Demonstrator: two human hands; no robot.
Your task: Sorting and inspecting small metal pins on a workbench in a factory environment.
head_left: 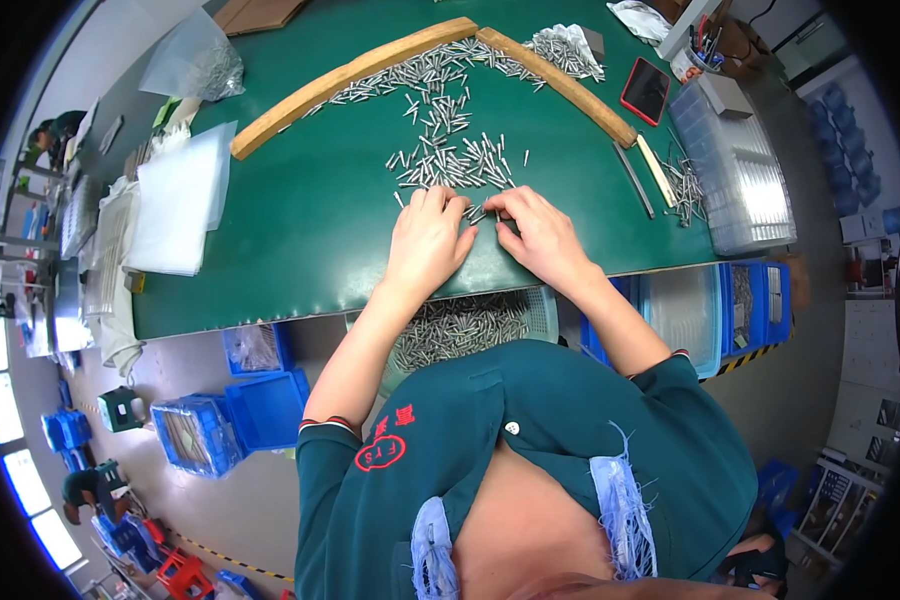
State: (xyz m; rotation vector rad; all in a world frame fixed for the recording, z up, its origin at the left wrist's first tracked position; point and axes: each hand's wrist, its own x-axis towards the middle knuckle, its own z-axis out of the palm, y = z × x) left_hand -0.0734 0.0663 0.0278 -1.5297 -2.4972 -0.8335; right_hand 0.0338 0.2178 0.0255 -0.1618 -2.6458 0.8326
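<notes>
Small silver metal pins (450, 165), scattered flat on green table (300, 230).

Red-cased phone (645, 90), dark screen, far right; clear plastic bag (192, 62) far left.

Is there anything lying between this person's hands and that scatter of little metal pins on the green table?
Nothing visible. The left hand and right hand rest on the green table right at the near edge of the metal pins, fingertips already among them. The wooden strips lie beyond the pins.
</notes>
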